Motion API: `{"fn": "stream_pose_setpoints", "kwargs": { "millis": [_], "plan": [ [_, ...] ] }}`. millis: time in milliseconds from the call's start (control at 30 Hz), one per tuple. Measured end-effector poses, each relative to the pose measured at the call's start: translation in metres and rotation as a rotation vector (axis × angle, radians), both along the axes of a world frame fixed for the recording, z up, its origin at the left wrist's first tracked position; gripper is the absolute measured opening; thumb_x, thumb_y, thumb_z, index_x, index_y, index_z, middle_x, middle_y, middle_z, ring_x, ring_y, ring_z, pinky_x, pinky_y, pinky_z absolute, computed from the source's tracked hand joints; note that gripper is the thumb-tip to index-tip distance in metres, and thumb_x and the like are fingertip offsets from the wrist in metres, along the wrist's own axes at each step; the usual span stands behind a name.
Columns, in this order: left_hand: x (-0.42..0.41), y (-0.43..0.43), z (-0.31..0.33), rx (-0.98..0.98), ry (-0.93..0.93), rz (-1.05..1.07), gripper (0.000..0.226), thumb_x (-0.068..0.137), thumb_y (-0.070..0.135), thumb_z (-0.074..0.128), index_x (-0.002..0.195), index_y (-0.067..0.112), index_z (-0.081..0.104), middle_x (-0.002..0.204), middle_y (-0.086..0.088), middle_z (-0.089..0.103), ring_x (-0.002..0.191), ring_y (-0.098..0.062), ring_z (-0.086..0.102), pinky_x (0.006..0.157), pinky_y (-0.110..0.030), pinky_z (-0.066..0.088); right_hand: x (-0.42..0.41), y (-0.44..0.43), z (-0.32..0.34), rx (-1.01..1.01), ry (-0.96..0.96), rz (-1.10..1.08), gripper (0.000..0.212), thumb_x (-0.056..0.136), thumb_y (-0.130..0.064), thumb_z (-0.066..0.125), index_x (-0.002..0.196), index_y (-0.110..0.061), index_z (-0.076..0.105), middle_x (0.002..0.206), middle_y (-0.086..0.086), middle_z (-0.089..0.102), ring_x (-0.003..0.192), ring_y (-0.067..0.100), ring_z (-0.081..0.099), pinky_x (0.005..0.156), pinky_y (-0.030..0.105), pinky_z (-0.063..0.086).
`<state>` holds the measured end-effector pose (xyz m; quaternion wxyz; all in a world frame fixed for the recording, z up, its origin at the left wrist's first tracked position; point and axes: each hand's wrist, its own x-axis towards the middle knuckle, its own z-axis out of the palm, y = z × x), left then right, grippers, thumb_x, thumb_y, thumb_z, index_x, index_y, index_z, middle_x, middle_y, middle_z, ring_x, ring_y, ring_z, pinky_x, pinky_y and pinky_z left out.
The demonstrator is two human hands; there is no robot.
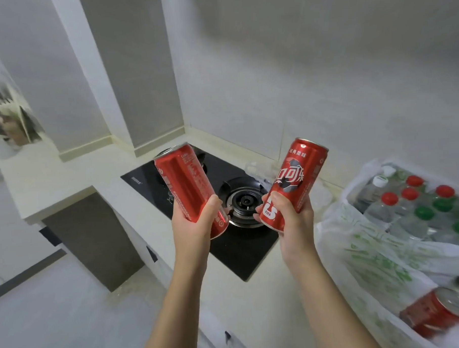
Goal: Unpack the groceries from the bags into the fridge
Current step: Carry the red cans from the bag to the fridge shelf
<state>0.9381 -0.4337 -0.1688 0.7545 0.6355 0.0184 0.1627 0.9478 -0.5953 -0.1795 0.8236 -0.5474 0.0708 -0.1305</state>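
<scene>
- Groceries look mostly unpacked-pending; white bag (371, 259) with green print at the right edge of frame is open and holds a packed block of water bottles (414, 208), red and green caps; fridge is not in view, so cannot tell what is inside it
- third can (434, 315), red, blurred, lies at lower right of frame among the bag plastic; in the bag or on it, cannot tell
- two red cola cans are out of the bag and held in the air at centre frame, above the black hob (242, 249) set in the pale counter (65, 181); neither touches the hob
- left hand (196, 222): fingers and thumb wrapped round the lower half of the left can (182, 181); full-hand grip; can tilted, top leaning toward upper left of frame
- right hand (288, 218): curled round the bottom third of the right can (295, 176); thumb across the front over the label, fingers behind; can leans slightly toward upper right, top rim up
- cans well apart from each other; nothing else in either hand
- my read: step in hand is carrying this pair to the fridge; left to do is shelve both, then the third can, then all the bottles; bulk of the job remains
</scene>
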Motion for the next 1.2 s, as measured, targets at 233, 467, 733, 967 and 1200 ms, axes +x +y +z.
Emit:
{"fn": "stream_pose_setpoints", "kwargs": {
  "millis": [233, 467, 733, 967, 1200],
  "plan": [
    [-0.014, 0.066, 0.006, -0.014, -0.055, 0.113, 0.065, 0.067, 0.053, 0.072, 0.124, 0.030, 0.052, 0.103, -0.001, 0.069, 0.089, -0.024, 0.073, 0.070, -0.030, 0.060, 0.000, 0.066, 0.008, -0.078, -0.041, 0.068, 0.057, 0.052, -0.050, 0.081, 0.106, -0.046, 0.062, 0.105, -0.008, 0.071, 0.100, 0.018, 0.070, 0.082, 0.034, 0.058],
    [-0.040, 0.165, 0.009, 0.008, -0.071, 0.238, 0.051, 0.065, 0.054, 0.073, 0.112, 0.044, 0.053, 0.100, 0.006, 0.070, 0.089, -0.019, 0.072, 0.068, -0.025, 0.059, -0.010, 0.165, 0.013, -0.075, -0.064, 0.220, 0.065, 0.058, -0.044, 0.081, 0.117, -0.033, 0.058, 0.111, 0.005, 0.069, 0.097, 0.021, 0.071, 0.074, 0.031, 0.060],
    [-0.086, 0.266, 0.006, 0.023, -0.027, 0.401, 0.084, 0.061, 0.062, 0.072, 0.133, 0.027, 0.048, 0.117, -0.005, 0.066, 0.105, -0.030, 0.067, 0.087, -0.045, 0.058, -0.028, 0.271, 0.008, -0.132, -0.065, 0.398, 0.066, 0.059, -0.052, 0.077, 0.120, -0.042, 0.052, 0.117, -0.001, 0.065, 0.106, 0.021, 0.067, 0.090, 0.036, 0.056],
    [-0.141, 0.335, 0.006, 0.023, 0.005, 0.631, 0.067, 0.060, 0.060, 0.073, 0.119, 0.036, 0.053, 0.109, 0.002, 0.068, 0.094, -0.021, 0.071, 0.075, -0.035, 0.061, -0.042, 0.360, 0.007, -0.131, -0.092, 0.583, 0.047, 0.068, -0.043, 0.074, 0.112, -0.045, 0.054, 0.104, -0.012, 0.068, 0.100, 0.015, 0.069, 0.073, 0.026, 0.059],
    [-0.201, 0.380, 0.007, 0.007, -0.013, 0.925, 0.064, 0.061, 0.052, 0.076, 0.116, 0.025, 0.059, 0.101, -0.004, 0.071, 0.088, -0.028, 0.073, 0.066, -0.030, 0.059, -0.068, 0.440, 0.009, -0.110, -0.125, 0.864, 0.051, 0.066, -0.045, 0.075, 0.113, -0.040, 0.056, 0.111, 0.001, 0.068, 0.103, 0.025, 0.068, 0.082, 0.036, 0.059]
  ]
}}
